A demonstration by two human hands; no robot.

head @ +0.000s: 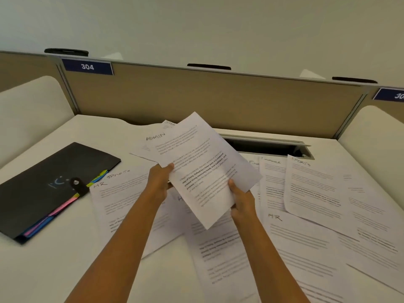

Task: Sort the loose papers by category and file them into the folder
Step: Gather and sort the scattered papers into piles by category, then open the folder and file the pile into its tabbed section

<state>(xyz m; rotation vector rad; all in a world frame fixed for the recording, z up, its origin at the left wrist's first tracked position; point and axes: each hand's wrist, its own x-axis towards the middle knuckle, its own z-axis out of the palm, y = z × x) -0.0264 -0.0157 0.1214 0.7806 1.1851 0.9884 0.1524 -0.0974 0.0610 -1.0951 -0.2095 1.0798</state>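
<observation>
**Sheets**: a thin printed bunch, hanging above the worktop and tilting away toward the partition. The left hand is holding the left edge, its grip closed with the thumb on top. The right hand is pinching the lower right edge, thumb lying on the printed face. An "ADMIN" sheet is fanning out behind. I cannot tell whether it belongs to the bunch or is lying flat.

**Loose papers**: overlapping across the worktop beneath and to the right of the hands. Handwritten headings are showing on an "HR" sheet, a "Finance" sheet and a "Sports" sheet.

**Folder**: black, lying at the left of the worktop, well apart from both hands. Its snap tab is fastened and coloured dividers are peeking out along the near edge.

**Step in hand (judged):** the person is probably reading headings and grouping, so sorting is looking barely begun and filing has not started.

**Handling notes:**
- No heading is showing on the front sheet, so bringing its top corner into view is mattering first.
- Pinching lightly at the margins is sparing the thin paper from creasing.
- Sliding one sheet off with a thumb is avoiding doubles.
- Each sheet is best going onto a pile of its own heading, with the edges squared.
- The folder is needing a free hand to unsnap it.
</observation>
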